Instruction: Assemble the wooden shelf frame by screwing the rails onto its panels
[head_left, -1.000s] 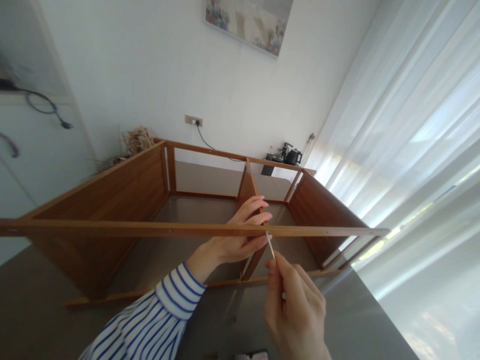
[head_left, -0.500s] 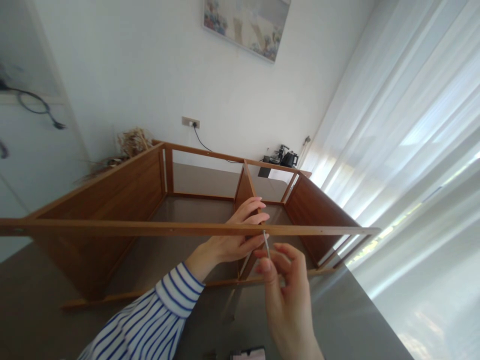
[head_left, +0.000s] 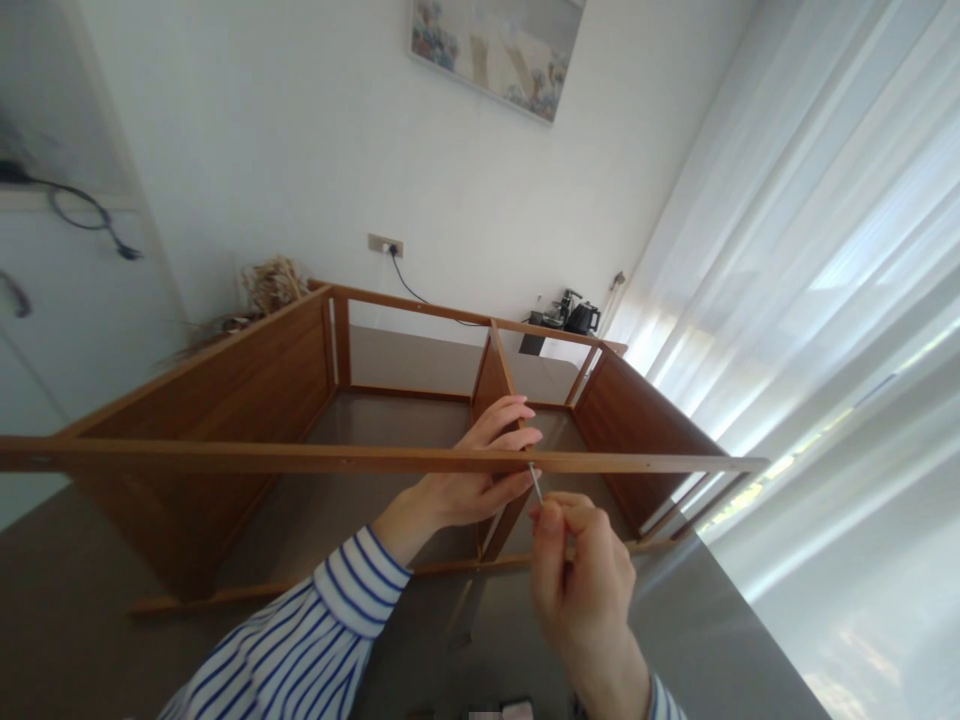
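Note:
A brown wooden shelf frame [head_left: 247,455] lies on a grey table, its front rail [head_left: 345,458] running across the view. My left hand [head_left: 469,490], in a striped sleeve, grips this rail where the middle divider [head_left: 493,370] meets it; the fingers show above the rail and the thumb below. Pinched in my right hand [head_left: 585,570] is a thin silver rod that looks like a hex key [head_left: 537,486]. Its far end meets the rail's near face beside my left fingertips. The other end is hidden in my fingers.
The grey table [head_left: 675,620] carries the frame, with a small dark-edged item [head_left: 517,709] at the near edge. Behind stand a black kettle [head_left: 583,318] and dried plants [head_left: 271,285]. White curtains [head_left: 847,330] hang on the right.
My right hand has turned and its fingers have closed more tightly around the rod, slightly further right. My left hand holds the same place.

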